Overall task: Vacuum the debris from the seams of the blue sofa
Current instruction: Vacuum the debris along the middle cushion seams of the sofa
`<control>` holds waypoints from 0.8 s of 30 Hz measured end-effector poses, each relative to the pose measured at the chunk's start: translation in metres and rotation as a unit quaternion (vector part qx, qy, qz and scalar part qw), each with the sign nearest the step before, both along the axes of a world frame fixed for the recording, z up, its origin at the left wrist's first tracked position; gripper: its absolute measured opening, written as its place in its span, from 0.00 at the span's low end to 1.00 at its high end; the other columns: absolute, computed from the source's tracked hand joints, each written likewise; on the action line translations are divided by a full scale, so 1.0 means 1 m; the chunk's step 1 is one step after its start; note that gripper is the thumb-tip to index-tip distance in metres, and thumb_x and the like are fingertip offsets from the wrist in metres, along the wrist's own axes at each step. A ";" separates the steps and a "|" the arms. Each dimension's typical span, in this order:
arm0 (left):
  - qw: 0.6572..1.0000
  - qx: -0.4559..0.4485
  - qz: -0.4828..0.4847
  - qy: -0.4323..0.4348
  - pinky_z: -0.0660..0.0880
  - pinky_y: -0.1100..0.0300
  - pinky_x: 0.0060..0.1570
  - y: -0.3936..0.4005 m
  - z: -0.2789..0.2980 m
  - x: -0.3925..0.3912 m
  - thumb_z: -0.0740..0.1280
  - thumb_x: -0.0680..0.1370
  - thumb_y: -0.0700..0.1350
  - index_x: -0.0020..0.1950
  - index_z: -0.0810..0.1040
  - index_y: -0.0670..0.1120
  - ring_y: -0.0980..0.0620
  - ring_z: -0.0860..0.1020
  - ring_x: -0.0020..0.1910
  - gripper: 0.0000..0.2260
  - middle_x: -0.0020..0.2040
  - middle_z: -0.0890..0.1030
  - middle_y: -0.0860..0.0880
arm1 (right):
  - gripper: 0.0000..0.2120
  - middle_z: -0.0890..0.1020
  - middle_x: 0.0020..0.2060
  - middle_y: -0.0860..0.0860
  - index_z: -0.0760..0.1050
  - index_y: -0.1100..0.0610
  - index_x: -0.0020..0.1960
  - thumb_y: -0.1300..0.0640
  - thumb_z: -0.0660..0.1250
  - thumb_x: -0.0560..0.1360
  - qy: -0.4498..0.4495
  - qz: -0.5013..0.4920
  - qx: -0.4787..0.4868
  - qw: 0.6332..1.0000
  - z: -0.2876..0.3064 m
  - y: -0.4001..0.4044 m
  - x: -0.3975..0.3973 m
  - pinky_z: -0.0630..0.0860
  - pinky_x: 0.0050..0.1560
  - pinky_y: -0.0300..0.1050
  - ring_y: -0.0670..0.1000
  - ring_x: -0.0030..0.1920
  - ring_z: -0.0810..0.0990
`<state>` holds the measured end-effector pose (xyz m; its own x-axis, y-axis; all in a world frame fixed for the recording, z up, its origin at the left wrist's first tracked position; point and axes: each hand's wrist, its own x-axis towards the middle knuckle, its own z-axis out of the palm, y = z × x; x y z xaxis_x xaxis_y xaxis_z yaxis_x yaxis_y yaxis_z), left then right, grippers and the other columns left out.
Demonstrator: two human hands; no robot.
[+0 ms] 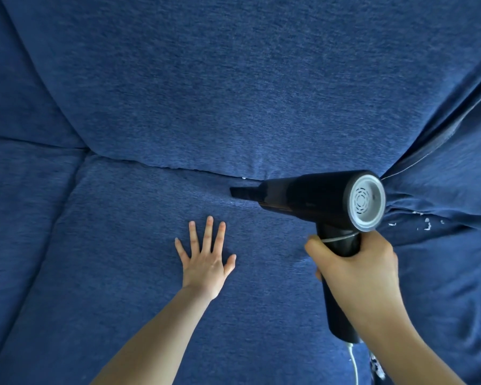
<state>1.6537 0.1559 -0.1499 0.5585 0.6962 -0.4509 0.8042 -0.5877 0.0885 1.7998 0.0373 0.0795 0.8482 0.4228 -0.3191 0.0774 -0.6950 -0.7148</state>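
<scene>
Blue sofa [233, 79], right hand [356, 270] gripping vacuum [317, 195], nozzle at seam [178, 168]

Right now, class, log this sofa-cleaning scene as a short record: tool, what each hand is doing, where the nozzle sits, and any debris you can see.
tool: black handheld vacuum with grey rear vent
right hand: grips the vacuum handle
left hand: flat, fingers spread, on the blue fabric seat cushion
nozzle: at the seam between seat and back cushion
debris: one white fleck in the seam by the nozzle; white scraps in the folds to the right
cable: white cord below the handle
</scene>
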 end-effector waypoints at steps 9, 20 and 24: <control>1.000 -0.014 0.001 0.016 0.36 0.31 0.70 0.000 0.008 0.002 0.41 0.79 0.65 0.75 0.26 0.53 0.39 0.26 0.73 0.33 0.74 0.25 0.50 | 0.10 0.81 0.27 0.54 0.75 0.57 0.37 0.52 0.72 0.63 -0.010 0.027 -0.009 1.000 0.000 -0.013 -0.004 0.75 0.35 0.44 0.56 0.34 0.81; 0.998 -0.034 0.005 0.048 0.40 0.32 0.71 -0.001 0.018 0.006 0.41 0.80 0.64 0.73 0.25 0.53 0.38 0.29 0.74 0.31 0.72 0.23 0.51 | 0.11 0.82 0.28 0.53 0.76 0.57 0.38 0.50 0.71 0.65 -0.019 0.002 0.026 0.999 -0.012 -0.024 0.000 0.74 0.38 0.46 0.55 0.39 0.80; 0.998 -0.040 0.006 0.057 0.39 0.33 0.72 -0.002 0.019 0.006 0.41 0.81 0.64 0.74 0.26 0.53 0.39 0.29 0.74 0.31 0.74 0.24 0.51 | 0.12 0.81 0.31 0.52 0.74 0.56 0.39 0.49 0.71 0.66 -0.048 -0.004 0.036 0.998 -0.020 -0.010 0.017 0.73 0.41 0.49 0.56 0.42 0.78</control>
<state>1.6595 0.1539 -0.1311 0.4925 0.6615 -0.5656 0.8188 -0.5724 0.0435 1.8171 0.0274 0.0591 0.8767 0.4354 -0.2045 0.1432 -0.6422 -0.7531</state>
